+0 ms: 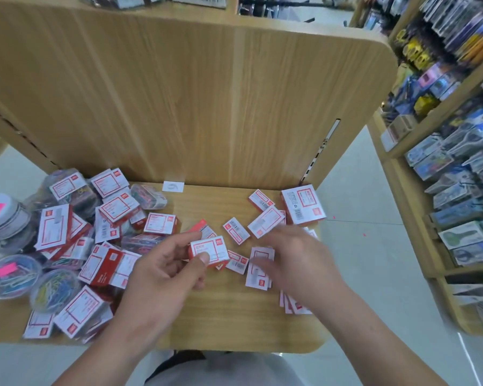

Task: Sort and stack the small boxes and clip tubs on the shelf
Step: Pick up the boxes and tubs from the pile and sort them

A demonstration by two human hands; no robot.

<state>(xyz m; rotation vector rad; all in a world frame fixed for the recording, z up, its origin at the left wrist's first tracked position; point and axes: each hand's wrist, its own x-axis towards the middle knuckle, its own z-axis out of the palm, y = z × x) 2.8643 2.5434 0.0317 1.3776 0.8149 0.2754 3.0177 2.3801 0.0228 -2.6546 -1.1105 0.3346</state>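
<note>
1. Nearest me, the left hand (pixel 162 274) pinched a small red-and-white box (pixel 209 250) between thumb and fingers, over the middle of the shelf (pixel 234 316).
2. Beside it, the right hand (pixel 293 257) was blurred above a flat white box (pixel 260 267); I could not tell whether it gripped the box or lay loose.
3. On the left, a jumbled heap of boxes (pixel 78 310) lay against round clip tubs (pixel 55 288) of coloured clips.
4. Further back, loose boxes (pixel 236 229) lay scattered mid-shelf, with a larger box (pixel 303 204) at the far right corner.
5. Behind everything stood the wooden back panel (pixel 179 107).
</note>
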